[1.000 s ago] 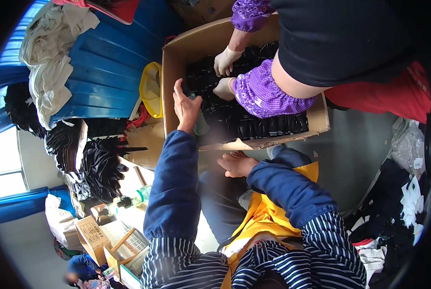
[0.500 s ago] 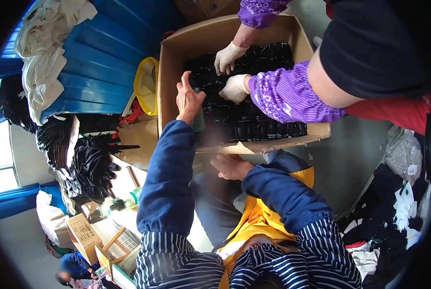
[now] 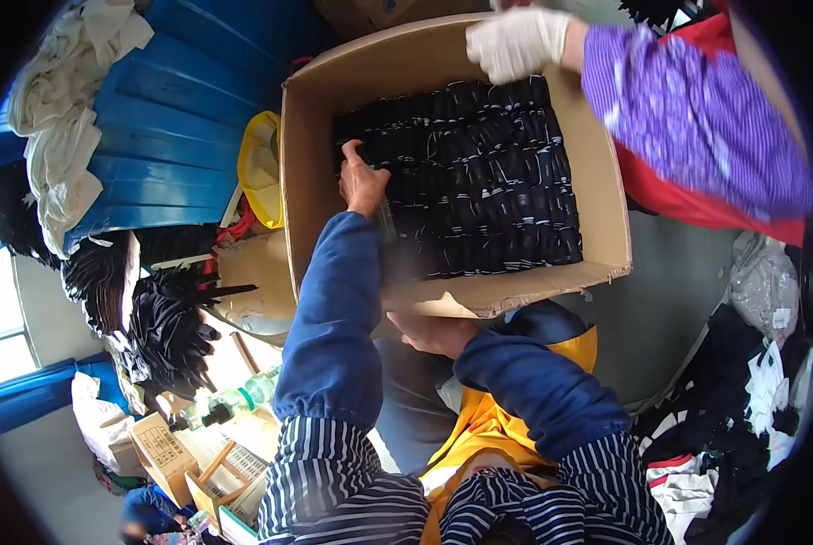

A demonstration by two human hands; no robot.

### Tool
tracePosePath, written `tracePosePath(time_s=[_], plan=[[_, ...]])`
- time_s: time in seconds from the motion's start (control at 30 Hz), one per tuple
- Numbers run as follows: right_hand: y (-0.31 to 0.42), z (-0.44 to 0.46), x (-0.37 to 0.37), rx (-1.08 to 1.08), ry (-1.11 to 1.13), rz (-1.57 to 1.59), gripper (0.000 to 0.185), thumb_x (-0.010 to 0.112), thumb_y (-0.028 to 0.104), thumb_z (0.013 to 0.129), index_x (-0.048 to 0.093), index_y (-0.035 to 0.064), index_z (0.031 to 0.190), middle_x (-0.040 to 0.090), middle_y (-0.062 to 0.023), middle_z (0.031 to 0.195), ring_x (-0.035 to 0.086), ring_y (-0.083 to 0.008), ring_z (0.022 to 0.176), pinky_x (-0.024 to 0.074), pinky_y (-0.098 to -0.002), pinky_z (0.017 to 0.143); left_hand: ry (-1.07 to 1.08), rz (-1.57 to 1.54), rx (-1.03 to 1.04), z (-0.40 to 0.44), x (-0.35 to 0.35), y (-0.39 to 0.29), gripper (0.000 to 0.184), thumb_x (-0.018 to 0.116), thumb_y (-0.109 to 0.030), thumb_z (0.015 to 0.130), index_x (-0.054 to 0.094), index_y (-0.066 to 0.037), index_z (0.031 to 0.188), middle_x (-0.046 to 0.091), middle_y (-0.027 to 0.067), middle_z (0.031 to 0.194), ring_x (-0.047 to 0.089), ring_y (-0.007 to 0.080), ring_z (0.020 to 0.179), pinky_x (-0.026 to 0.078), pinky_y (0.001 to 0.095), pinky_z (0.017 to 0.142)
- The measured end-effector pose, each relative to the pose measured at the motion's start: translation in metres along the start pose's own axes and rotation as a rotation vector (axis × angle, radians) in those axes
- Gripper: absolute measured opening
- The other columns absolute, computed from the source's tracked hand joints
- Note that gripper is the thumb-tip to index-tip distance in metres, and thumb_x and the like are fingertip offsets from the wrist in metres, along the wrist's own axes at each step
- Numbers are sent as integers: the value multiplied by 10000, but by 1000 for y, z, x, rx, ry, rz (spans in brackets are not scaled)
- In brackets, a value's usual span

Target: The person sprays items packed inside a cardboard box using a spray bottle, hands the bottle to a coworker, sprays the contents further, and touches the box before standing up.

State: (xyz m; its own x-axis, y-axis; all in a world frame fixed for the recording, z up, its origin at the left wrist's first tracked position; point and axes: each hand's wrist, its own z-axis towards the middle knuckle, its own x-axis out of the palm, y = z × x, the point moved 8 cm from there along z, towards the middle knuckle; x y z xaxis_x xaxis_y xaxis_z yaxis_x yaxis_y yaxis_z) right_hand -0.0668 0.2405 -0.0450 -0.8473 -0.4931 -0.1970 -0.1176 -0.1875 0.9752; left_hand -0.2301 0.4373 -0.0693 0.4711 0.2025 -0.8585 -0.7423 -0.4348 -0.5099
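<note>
A large open cardboard box (image 3: pixel 613 227) stands in front of me, packed with rows of black fabric bundles (image 3: pixel 497 195) with thin white strips. My left hand (image 3: pixel 363 184) is inside its left part, thumb and fingers apart, over the bundles beside the left wall. Whether its fingertips touch the bundles cannot be seen clearly. Below the box's near edge, my right hand (image 3: pixel 435 333) lies against the outside, fingers stretched out and partly in shadow. A co-worker's white-gloved hand (image 3: pixel 520 44) is blurred above the far right rim.
At the left are a blue panel (image 3: pixel 166 118) with white cloth (image 3: pixel 57 145) over it, a yellow container (image 3: pixel 259 168) and black fabric stacks (image 3: pixel 166 318). Green-tinted plastic bottles (image 3: pixel 243 397) and small cartons (image 3: pixel 163 454) lie lower left. Black and white cloth (image 3: pixel 715 400) is heaped at right.
The co-worker's gloved hands have left the bundles, one now above the far right rim. My left hand has dipped slightly toward the bundles. My right hand has shifted slightly down at the near edge.
</note>
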Motion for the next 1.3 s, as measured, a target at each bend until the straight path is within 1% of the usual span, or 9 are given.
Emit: tracePosePath(time_s=[0.1,0.2,0.37,0.47,0.6,0.77,1.03,1.17,1.3], plan=[[-1,1,2,122,68,37,269,443,278,923,580,75,811,555,-85,616,521,-237,516,388,-368,502,-97,18,-81,-4,-7,7,746,690,-122,614,342,-197,1270,577,214,1044,566,382,989,440,453,874],[-12,-4,9,448,211,326,235,496,265,902,577,72,795,546,-51,603,507,-193,504,388,-346,491,-207,-36,80,-1,-22,-1,763,696,-121,606,337,-192,1276,602,215,1014,581,373,972,443,436,878],[-2,4,-1,451,205,223,208,523,233,893,571,73,771,524,-23,588,485,-151,490,381,-309,475,-153,-128,-40,16,-23,19,781,702,-122,605,328,-184,1288,602,221,1009,585,381,963,446,432,881],[-9,-6,7,734,277,415,214,522,245,893,567,77,769,513,-10,577,491,-140,482,386,-307,467,-124,-117,-122,14,-22,25,789,703,-126,609,320,-175,1298,605,223,1003,589,381,961,449,426,880],[-18,-1,13,610,292,459,237,503,286,908,572,90,792,523,-16,599,520,-145,519,395,-316,484,-126,-106,-131,14,-18,29,775,704,-125,617,328,-161,1294,600,224,1032,584,379,983,447,428,886],[-21,-11,24,667,375,435,241,503,339,902,573,111,870,556,-33,714,559,-164,636,434,-328,561,-144,-32,-129,5,-19,34,747,711,-125,621,346,-149,1272,594,221,1058,578,379,1000,445,433,891],[-82,-21,68,588,239,588,233,476,314,918,579,107,893,576,-42,740,555,-209,647,442,-353,606,72,7,-120,-9,-12,39,750,698,-130,626,337,-160,1282,565,231,1111,552,373,1047,447,442,883],[-48,-13,44,438,251,363,216,503,309,903,587,110,912,588,-57,799,565,-231,701,449,-357,647,124,8,-220,-13,1,44,810,751,-124,592,342,-137,1291,568,207,1121,556,360,1042,437,422,903],[-35,-7,31,324,246,190,207,523,305,892,592,113,927,596,-69,843,573,-247,742,454,-360,678,-8,-175,-214,-20,3,41,822,759,-116,591,326,-124,1289,527,204,1162,532,326,1061,438,411,886]])
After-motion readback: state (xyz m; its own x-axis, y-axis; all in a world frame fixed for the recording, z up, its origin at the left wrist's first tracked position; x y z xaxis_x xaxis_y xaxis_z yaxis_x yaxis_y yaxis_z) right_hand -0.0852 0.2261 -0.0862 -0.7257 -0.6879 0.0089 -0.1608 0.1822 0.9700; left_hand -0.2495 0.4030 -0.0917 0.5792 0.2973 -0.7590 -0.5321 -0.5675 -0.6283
